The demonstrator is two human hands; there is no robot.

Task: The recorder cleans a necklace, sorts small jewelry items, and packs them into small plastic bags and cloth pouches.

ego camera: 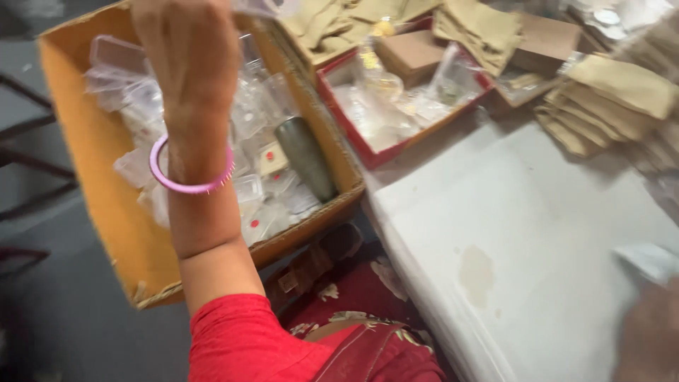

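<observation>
**Left hand up over the box of clear packets**

My left hand (191, 49) is raised over the cardboard box (78, 134), fingers cut off at the top edge, so I cannot tell whether it grips anything. A pink bangle (189, 170) rings my wrist. My right hand (647, 332), blurred at four o'clock, seems to hold a white sheet (647, 260); its grip is unclear. Clear packets (262, 198) fill the box beneath my arm, a grey-green tube (305, 157) among them. At one o'clock sits a red tray (375, 152). The box overhangs the table (537, 233); I judge a nudge from my forearm could tip it.
</observation>
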